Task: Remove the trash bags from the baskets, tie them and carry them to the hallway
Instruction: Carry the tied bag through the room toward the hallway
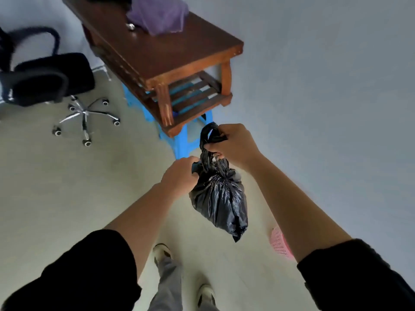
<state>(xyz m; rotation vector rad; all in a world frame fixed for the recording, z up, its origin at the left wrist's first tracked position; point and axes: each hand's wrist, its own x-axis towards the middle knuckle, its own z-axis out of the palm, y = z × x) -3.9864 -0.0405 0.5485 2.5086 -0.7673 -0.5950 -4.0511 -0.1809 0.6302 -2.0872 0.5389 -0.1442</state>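
Black sleeves [74, 272] frame the view. A black trash bag [221, 198] is held off the floor, hanging below the fingers: its neck is gripped by the right hand [233, 144], one handle pinched by the left hand [179, 176]. Tying appears underway; carrying remains. A pink basket [279, 243] is seen below the right forearm.

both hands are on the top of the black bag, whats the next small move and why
Probably pull the two ends apart to cinch the knot. The right hand grips one strip of the black bag above its gathered neck, the left hand pinches the other end, and the bag hangs clear of the floor.
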